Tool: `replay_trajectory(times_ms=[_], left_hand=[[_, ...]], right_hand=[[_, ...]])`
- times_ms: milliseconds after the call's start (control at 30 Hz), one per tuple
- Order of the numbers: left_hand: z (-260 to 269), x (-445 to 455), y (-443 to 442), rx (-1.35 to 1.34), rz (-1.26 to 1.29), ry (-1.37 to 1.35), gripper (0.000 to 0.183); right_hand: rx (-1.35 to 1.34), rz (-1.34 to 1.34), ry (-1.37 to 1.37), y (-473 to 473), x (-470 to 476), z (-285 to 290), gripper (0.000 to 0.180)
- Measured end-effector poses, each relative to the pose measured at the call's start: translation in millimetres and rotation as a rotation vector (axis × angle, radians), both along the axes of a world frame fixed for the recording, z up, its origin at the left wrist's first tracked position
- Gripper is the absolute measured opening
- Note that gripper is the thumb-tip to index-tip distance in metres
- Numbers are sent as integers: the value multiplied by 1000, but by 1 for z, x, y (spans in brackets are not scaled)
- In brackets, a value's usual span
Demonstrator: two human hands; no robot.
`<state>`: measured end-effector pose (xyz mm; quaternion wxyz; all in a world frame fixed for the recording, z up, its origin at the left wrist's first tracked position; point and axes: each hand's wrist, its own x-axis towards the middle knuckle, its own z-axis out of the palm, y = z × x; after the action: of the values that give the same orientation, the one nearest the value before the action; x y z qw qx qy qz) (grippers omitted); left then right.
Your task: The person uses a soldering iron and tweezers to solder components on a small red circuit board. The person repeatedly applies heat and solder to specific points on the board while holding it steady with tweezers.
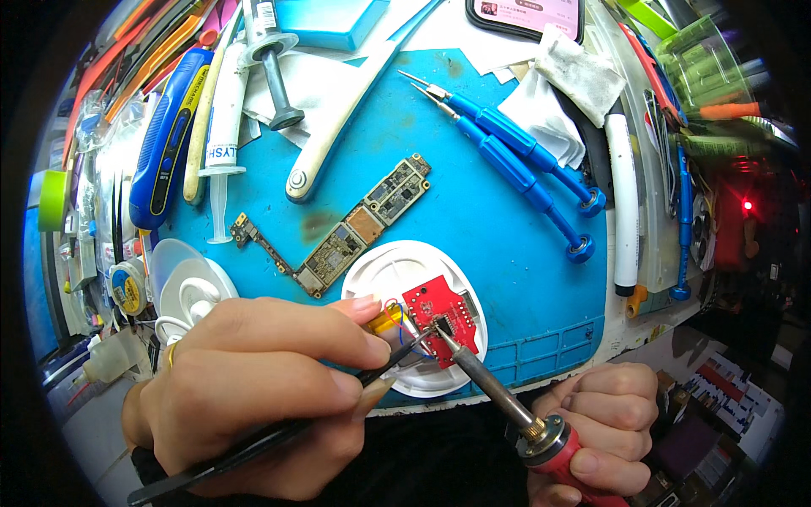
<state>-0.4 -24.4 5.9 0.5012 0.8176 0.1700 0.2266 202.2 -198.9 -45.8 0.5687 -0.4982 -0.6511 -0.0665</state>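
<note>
My left hand grips black tweezers, their tips at a small black chip on a red circuit board. In my right hand is a soldering iron with a red handle. Its tip meets the board beside the tweezer tips; whether it touches the chip's pins is too small to tell. The board lies in a round white plastic housing. Red and blue wires run between it and a battery with yellow tape, next to my left fingertips, which partly hide it.
A bare phone logic board lies beyond the housing on the blue mat. Blue screwdrivers lie right of it; syringes, a blue-yellow tool and a white-handled brush lie left. White earphones sit near my left hand.
</note>
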Motion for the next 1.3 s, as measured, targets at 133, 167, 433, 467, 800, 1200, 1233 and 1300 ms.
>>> replay_trajectory(times_ms=[133, 167, 433, 467, 800, 1200, 1233, 1300], left_hand=[[0, 1, -1, -8, 17, 3, 34], [0, 1, -3, -14, 30, 9, 34], [0, 2, -5, -16, 46, 5, 33], [0, 2, -5, -14, 56, 6, 33], [2, 3, -10, -35, 98, 23, 29], [0, 0, -2, -15, 19, 1, 31], [1, 0, -3, -12, 28, 8, 31], [1, 0, -3, -13, 33, 11, 31]], right_hand=[[5, 2, 3, 0, 0, 0, 23], [6, 2, 4, 1, 0, 0, 23], [23, 7, 1, 1, 0, -2, 23], [18, 13, 0, 1, 1, -1, 24], [-11, 22, 4, -1, 1, 1, 23], [-34, -223, 67, 3, -12, -2, 29], [-14, -152, 46, 3, -11, -2, 27], [24, -11, 4, 2, -4, -2, 24]])
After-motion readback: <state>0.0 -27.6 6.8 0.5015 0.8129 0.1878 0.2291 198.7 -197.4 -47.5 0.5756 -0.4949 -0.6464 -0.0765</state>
